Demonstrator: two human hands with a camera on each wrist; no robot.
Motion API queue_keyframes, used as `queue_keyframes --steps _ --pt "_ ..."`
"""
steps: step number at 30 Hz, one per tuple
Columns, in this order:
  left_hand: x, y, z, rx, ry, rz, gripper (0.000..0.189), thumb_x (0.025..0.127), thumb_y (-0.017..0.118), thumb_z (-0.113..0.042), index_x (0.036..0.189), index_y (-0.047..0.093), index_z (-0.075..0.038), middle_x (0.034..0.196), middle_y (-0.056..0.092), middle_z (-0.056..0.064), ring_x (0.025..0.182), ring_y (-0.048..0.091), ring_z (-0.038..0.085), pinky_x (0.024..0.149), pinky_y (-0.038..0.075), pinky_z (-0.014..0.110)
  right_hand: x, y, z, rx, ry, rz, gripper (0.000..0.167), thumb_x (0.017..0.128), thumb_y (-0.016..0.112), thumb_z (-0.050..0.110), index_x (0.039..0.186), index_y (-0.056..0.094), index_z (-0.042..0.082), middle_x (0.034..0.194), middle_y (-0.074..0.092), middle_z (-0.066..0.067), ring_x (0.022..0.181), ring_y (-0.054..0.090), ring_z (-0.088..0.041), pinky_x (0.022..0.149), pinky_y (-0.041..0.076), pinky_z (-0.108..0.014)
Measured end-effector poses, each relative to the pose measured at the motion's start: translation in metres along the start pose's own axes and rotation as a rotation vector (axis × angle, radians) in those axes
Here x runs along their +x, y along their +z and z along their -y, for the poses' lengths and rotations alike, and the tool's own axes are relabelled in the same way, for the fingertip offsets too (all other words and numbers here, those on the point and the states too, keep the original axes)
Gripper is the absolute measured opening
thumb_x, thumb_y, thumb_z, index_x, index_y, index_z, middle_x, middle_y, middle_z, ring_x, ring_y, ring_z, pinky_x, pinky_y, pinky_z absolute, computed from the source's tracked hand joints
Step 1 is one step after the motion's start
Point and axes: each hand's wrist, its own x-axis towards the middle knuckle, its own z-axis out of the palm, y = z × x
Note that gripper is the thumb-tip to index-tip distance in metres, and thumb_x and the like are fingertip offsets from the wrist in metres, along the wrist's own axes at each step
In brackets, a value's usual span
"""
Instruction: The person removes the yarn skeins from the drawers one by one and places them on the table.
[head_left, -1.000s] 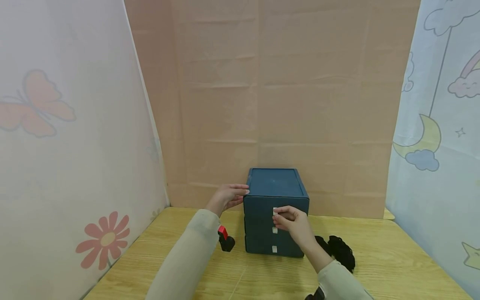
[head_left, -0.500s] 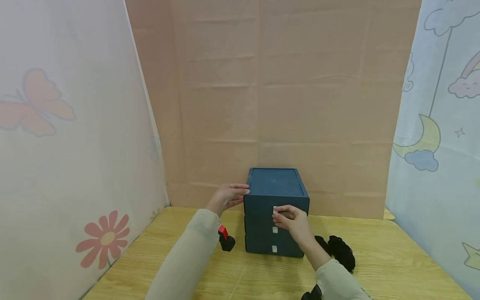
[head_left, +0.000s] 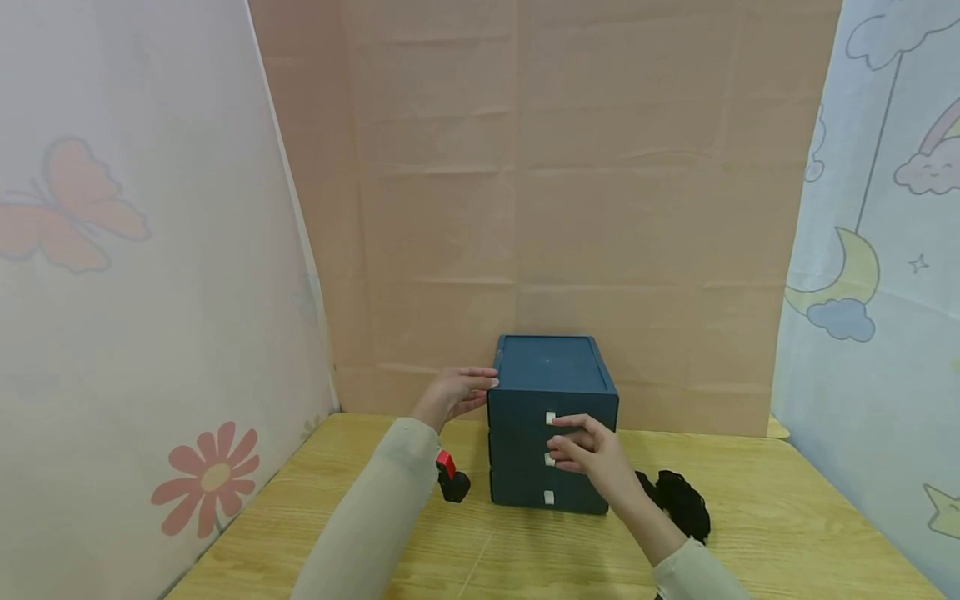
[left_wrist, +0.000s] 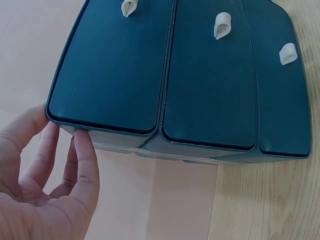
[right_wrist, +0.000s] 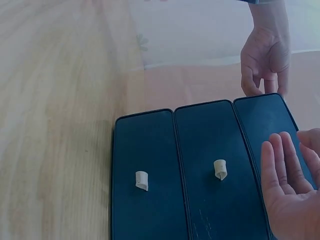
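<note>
A dark blue three-drawer cabinet (head_left: 517,450) stands on the table, its drawers pushed in. Each drawer front bears a small white pull tab, among them the top tab (head_left: 551,418) and the bottom tab (head_left: 549,497). My left hand (head_left: 456,392) touches the upper left front corner, with nearly straight fingertips (left_wrist: 84,142) against the side. Before the drawer fronts is my right hand (head_left: 592,450), thumb and index finger parted; its index fingertip lies close to the top tab, and contact cannot be made out. In the right wrist view, nothing is in the right hand's fingers (right_wrist: 285,165).
A black, stringy bundle (head_left: 682,504) lies on the wooden table (head_left: 772,517) right of the cabinet, partly behind my right forearm. A tan sheet (head_left: 570,183) hangs behind, with printed cloths at both sides. A black and red device (head_left: 452,477) sits at my left wrist.
My right hand has let go of the top tab, parted its thumb and index finger, and shifted slightly down. The left hand and the cabinet have stayed in place.
</note>
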Motion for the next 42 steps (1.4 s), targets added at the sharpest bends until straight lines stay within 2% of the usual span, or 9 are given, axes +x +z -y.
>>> queue_keyframes --steps 8,15,18,23,27,35,42 --pt "-0.001 0.001 -0.001 -0.002 0.003 0.004 0.026 0.09 0.069 -0.014 0.115 0.07 -0.008 0.107 0.066 0.007 0.082 0.059 0.015 0.102 0.048 0.039 -0.019 -0.005 -0.018 -0.015 0.061 0.056 0.046 0.092 0.067 0.019 0.127 0.051 -0.006 0.105 0.068 -0.023 0.09 0.069 -0.028 0.08 0.059 -0.036" --pt "-0.001 0.0 0.001 -0.003 -0.005 -0.004 0.025 0.089 0.07 -0.014 0.114 0.071 -0.009 0.104 0.066 0.006 0.081 0.059 0.015 0.101 0.049 0.036 -0.019 -0.004 -0.043 0.008 0.098 0.076 0.043 0.093 0.064 0.018 0.127 0.051 -0.006 0.103 0.069 -0.021 0.091 0.069 -0.029 0.079 0.059 -0.038" --pt "0.0 0.0 0.002 -0.005 -0.002 -0.007 0.025 0.089 0.07 -0.014 0.114 0.071 -0.009 0.102 0.066 0.005 0.08 0.058 0.014 0.096 0.052 0.033 -0.016 -0.002 -0.05 -0.001 0.108 0.077 0.04 0.095 0.062 0.015 0.127 0.052 -0.005 0.103 0.069 -0.02 0.092 0.069 -0.03 0.078 0.059 -0.04" --pt "0.001 0.0 0.003 -0.005 0.002 -0.007 0.024 0.089 0.07 -0.014 0.113 0.072 -0.009 0.1 0.066 0.004 0.079 0.058 0.014 0.08 0.056 0.023 -0.01 0.003 -0.056 -0.024 0.137 0.02 0.034 0.095 0.062 0.013 0.124 0.055 -0.003 0.1 0.07 -0.018 0.091 0.069 -0.032 0.077 0.059 -0.041" --pt "0.001 0.0 0.002 -0.007 0.003 -0.006 0.025 0.089 0.071 -0.014 0.113 0.072 -0.009 0.1 0.066 0.004 0.08 0.059 0.014 0.076 0.056 0.021 -0.005 0.005 -0.059 -0.006 0.126 -0.007 0.032 0.094 0.062 0.013 0.12 0.056 -0.004 0.1 0.069 -0.02 0.091 0.069 -0.034 0.076 0.059 -0.039" --pt "0.001 0.001 0.001 0.001 0.004 -0.007 0.024 0.089 0.07 -0.014 0.113 0.072 -0.009 0.104 0.067 0.005 0.083 0.06 0.015 0.079 0.056 0.023 0.001 0.009 -0.059 0.014 0.057 -0.018 0.031 0.095 0.06 0.009 0.119 0.054 -0.008 0.099 0.068 -0.025 0.087 0.07 -0.031 0.076 0.059 -0.039" --pt "0.001 0.001 0.001 0.001 0.007 -0.002 0.024 0.089 0.07 -0.014 0.113 0.072 -0.009 0.104 0.067 0.006 0.082 0.06 0.016 0.081 0.056 0.024 0.004 0.013 -0.06 0.031 0.051 -0.034 0.03 0.095 0.06 0.007 0.119 0.053 -0.01 0.1 0.068 -0.026 0.087 0.07 -0.028 0.076 0.059 -0.039"
